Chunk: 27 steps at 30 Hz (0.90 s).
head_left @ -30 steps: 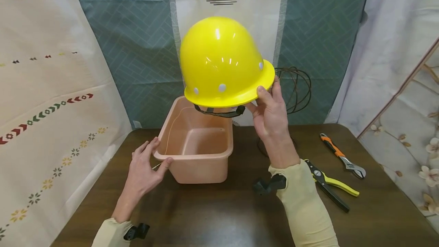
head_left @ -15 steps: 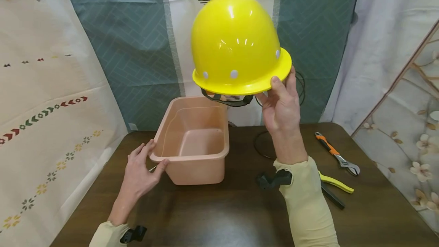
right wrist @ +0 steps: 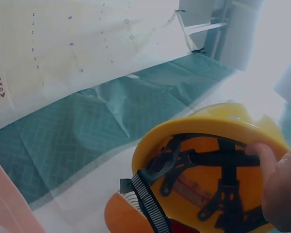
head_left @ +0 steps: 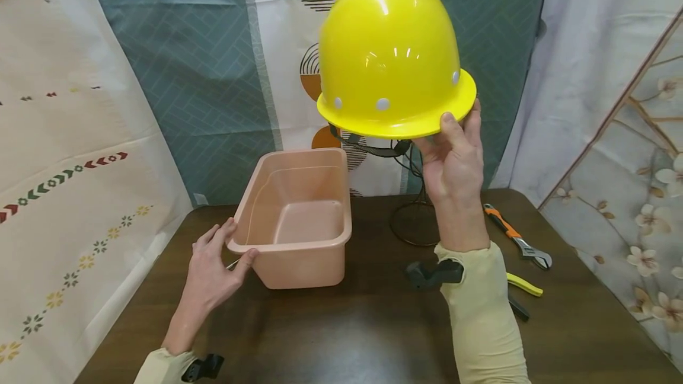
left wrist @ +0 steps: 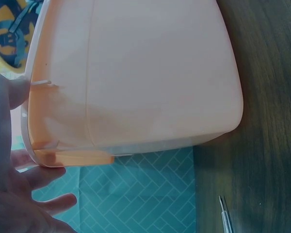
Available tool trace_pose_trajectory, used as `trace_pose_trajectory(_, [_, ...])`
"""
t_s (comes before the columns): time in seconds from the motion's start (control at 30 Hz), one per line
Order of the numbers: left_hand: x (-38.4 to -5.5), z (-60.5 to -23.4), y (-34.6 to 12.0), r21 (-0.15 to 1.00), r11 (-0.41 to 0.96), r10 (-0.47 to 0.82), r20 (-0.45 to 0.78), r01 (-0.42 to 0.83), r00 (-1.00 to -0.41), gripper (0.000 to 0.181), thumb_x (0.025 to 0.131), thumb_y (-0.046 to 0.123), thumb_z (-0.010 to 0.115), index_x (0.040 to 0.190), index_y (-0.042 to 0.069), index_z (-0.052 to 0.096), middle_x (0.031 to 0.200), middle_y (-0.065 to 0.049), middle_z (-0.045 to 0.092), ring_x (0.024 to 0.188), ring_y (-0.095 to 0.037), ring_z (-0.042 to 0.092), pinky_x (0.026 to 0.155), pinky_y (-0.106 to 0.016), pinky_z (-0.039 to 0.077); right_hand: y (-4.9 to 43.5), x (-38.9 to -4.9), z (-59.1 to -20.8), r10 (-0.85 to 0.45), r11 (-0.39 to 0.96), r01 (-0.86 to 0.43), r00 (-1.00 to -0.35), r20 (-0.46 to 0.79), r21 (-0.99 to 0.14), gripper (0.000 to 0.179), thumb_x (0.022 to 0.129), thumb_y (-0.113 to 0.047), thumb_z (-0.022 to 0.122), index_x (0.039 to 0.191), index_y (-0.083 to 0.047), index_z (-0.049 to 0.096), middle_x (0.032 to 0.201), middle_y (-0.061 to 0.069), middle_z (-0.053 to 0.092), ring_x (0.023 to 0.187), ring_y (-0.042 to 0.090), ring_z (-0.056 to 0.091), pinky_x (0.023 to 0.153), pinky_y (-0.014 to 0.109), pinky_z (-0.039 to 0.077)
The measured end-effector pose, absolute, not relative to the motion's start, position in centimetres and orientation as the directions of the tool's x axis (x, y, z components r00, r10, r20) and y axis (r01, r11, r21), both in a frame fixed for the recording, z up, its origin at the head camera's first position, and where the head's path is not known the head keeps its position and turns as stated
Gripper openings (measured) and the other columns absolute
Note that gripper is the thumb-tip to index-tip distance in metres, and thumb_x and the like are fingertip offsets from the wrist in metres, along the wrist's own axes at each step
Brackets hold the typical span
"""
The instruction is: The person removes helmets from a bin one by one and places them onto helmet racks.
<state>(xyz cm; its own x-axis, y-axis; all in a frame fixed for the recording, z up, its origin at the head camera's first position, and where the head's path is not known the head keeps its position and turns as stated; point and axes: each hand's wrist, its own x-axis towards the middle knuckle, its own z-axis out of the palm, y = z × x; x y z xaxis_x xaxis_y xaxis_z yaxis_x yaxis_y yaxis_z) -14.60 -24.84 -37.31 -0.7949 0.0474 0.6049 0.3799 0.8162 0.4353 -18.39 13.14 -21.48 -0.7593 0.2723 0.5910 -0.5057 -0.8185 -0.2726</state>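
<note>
My right hand [head_left: 456, 165] holds a yellow hard hat [head_left: 392, 58] up by its brim, crown upward, with the thumb on the near edge. The black chin strap [head_left: 373, 150] hangs below it. Inside the shell, the right wrist view shows the black suspension harness [right wrist: 228, 160]. My left hand [head_left: 213, 268] grips the near left corner of a pink plastic tub [head_left: 301, 265], which stands on the table. In the left wrist view the thumb [left wrist: 19, 92] lies at the tub's rim, and the other fingers [left wrist: 58, 204] spread beside the corner.
A coil of dark wire [head_left: 416, 224] stands at the back, partly behind the hat and right hand. On the right lie an adjustable wrench [head_left: 517, 236] and yellow-and-black handled pliers [head_left: 525, 284], half hidden by the sleeve. A thin metal-tipped tool [left wrist: 225, 216] lies left of the tub.
The hard hat in my right hand has risen and moved right, away from above the tub. My left hand keeps its grip on the tub's corner. The view has turned slightly right.
</note>
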Motion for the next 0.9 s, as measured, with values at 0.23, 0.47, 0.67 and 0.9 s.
trace_pose_trajectory(0.23, [-14.6, -37.4, -24.9, 0.430, 0.812, 0.047, 0.625, 0.394, -0.779, 0.069, 0.083, 0.033, 0.078, 0.135, -0.005, 0.055, 0.143, -0.023, 0.051, 0.130, -0.055, 0.039, 0.101, -0.080, 0.017, 14.4, -18.5, -21.3, 0.297, -0.819, -0.518, -0.751, 0.590, -0.247, 0.053, 0.100, 0.007, 0.051, 0.146, -0.010, 0.032, 0.129, 0.017, 0.054, 0.109, 0.029, 0.062, 0.084, 0.043, 0.054])
trace_pose_trajectory(0.47, [-14.4, -37.2, -24.7, 0.440, 0.813, 0.048, 0.604, 0.382, -0.796, 0.070, 0.084, 0.035, 0.076, 0.137, -0.004, 0.054, 0.145, -0.023, 0.049, 0.132, -0.054, 0.038, 0.103, -0.079, 0.015, 15.5, -18.3, -21.1, 0.322, -0.832, -0.517, -0.745, 0.584, -0.201, 0.055, 0.099, 0.009, 0.050, 0.147, -0.010, 0.032, 0.128, 0.018, 0.054, 0.110, 0.031, 0.061, 0.083, 0.045, 0.054])
trace_pose_trajectory(0.67, [-14.4, -37.2, -24.7, 0.443, 0.813, 0.044, 0.599, 0.377, -0.799, 0.069, 0.085, 0.035, 0.075, 0.138, -0.004, 0.054, 0.145, -0.024, 0.049, 0.132, -0.054, 0.037, 0.102, -0.080, 0.013, 16.1, -17.4, -20.0, 0.340, -0.837, -0.517, -0.748, 0.570, -0.179, 0.060, 0.100, 0.009, 0.047, 0.151, -0.016, 0.029, 0.130, 0.018, 0.054, 0.110, 0.032, 0.059, 0.082, 0.043, 0.055])
trace_pose_trajectory(0.9, [-14.5, -37.2, -24.6, 0.440, 0.814, 0.045, 0.604, 0.380, -0.796, 0.069, 0.085, 0.034, 0.076, 0.137, -0.005, 0.054, 0.144, -0.026, 0.050, 0.131, -0.055, 0.038, 0.101, -0.081, 0.015, 16.5, -15.9, -18.6, 0.379, -0.855, -0.509, -0.740, 0.556, -0.095, 0.058, 0.100, 0.010, 0.047, 0.151, -0.016, 0.038, 0.129, 0.019, 0.056, 0.106, 0.035, 0.060, 0.081, 0.046, 0.055])
